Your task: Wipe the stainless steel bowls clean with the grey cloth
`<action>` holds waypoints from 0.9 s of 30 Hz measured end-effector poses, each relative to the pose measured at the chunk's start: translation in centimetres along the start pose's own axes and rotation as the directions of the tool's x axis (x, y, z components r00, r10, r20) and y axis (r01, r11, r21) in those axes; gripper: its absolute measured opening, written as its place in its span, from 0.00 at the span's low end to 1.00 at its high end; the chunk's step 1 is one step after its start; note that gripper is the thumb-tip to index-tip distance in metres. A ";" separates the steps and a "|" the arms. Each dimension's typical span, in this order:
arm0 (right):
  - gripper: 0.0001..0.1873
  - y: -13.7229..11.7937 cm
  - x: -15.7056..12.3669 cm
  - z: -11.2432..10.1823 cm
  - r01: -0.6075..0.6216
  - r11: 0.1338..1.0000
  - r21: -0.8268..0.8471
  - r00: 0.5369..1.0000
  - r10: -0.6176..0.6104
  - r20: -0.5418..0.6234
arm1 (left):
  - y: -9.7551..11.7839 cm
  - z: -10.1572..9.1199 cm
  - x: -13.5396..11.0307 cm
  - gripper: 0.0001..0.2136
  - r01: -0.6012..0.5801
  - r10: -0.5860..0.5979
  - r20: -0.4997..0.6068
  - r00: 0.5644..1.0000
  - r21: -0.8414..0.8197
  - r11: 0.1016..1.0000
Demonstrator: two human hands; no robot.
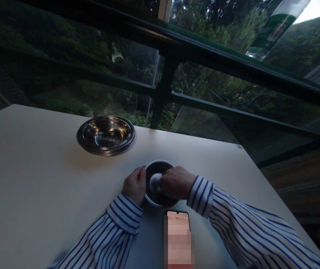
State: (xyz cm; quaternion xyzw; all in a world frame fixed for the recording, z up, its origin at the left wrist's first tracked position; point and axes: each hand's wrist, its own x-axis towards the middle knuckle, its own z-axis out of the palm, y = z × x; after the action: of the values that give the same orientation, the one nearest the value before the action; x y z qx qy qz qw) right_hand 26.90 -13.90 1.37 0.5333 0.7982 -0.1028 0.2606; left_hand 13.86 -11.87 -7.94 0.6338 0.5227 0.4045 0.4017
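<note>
A metal bowl [160, 204] with a pale rim and dark inside stands on the white table in front of me. My left hand [135, 185] is wrapped around the bowl's left side, with the thumb at the rim. Over the right rim reaches my right hand [175, 183], its fingers curled together down inside the bowl. Whatever those fingers hold, if anything, is hidden. Beside them a whitish patch [155, 182] shows in the bowl; I cannot tell whether it is a substance or reflected light. Just below the bowl lies a phone [178, 216] with its screen lit and partly blurred out.
A stack of shiny metal bowls [106, 135] stands near the far edge of the white table [36, 160]. Beyond that edge runs a dark railing [204, 56] with glass panels and greenery behind. A clear bottle with a green label [277, 30] is at the upper right.
</note>
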 end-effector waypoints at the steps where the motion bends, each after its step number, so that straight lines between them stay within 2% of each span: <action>1: 0.10 0.0 0.0 0.1 0.039 0.999 0.008 0.999 -0.039 -0.011 | 0.0 0.0 0.0 0.17 0.002 -0.002 0.000 1.000 0.003 1.000; 5: 0.10 -0.3 0.1 0.7 0.134 0.990 0.046 0.989 -0.130 -0.076 | 0.2 0.0 0.0 0.18 0.014 -0.014 0.026 1.000 -0.009 1.000; 9: 0.10 -1.0 0.3 1.1 0.147 0.986 0.081 0.979 -0.133 -0.155 | 0.4 -0.2 0.1 0.17 0.007 -0.006 0.056 0.998 -0.009 1.000; 19: 0.12 -1.8 1.5 1.2 0.003 0.996 0.087 0.948 0.024 -0.318 | 0.3 -0.5 0.3 0.17 -0.026 0.027 0.075 0.997 -0.022 0.999; 24: 0.13 -1.1 1.4 1.5 -0.100 0.990 0.095 0.929 0.127 -0.348 | 0.3 -0.4 0.1 0.17 -0.022 0.025 0.081 0.996 -0.036 0.999; 27: 0.12 -0.7 1.4 1.7 -0.104 0.990 0.097 0.929 0.131 -0.346 | 0.2 -0.2 0.0 0.17 -0.010 0.013 0.068 0.998 -0.043 0.999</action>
State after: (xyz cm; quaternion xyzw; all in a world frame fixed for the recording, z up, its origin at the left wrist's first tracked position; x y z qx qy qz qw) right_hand 26.33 -13.79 -0.86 0.5996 0.7939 -0.0208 0.0984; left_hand 13.73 -11.86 -7.68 0.6414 0.4963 0.3961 0.4305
